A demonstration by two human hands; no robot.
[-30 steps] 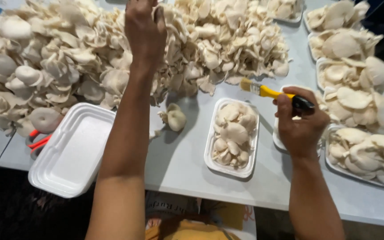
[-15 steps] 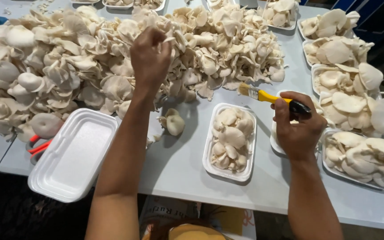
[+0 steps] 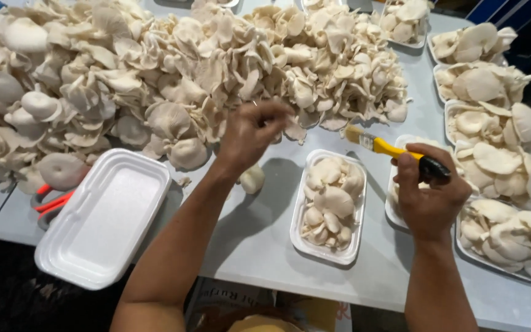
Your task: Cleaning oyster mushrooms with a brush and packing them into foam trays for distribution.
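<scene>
In the head view, a pale grey table (image 3: 259,246) is seen from above, and most of its far half is covered by a big heap of oyster mushrooms (image 3: 173,80). The left hand (image 3: 250,132) is stretched forward to the near edge of this heap. Its fingers are curled and drawn together at the tips, close to the mushrooms at the edge; whether something is pinched between them cannot be told. Just below this hand, one loose mushroom (image 3: 253,178) lies alone on the table.

The right hand (image 3: 428,197) is held over the right part of the table. Its fingers are closed around the black end of a brush (image 3: 394,152), which has a yellow handle and pale bristles pointing toward the heap. Between the two hands a white foam tray filled with mushrooms (image 3: 330,206) is placed. A second tray (image 3: 401,184) is partly hidden under the right hand.

On the left, an empty white foam tray (image 3: 102,218) lies at the table edge, and beside it red-handled scissors (image 3: 50,203) are partly covered by mushrooms. Along the right edge several more filled trays (image 3: 493,117) are lined up, touching each other.
</scene>
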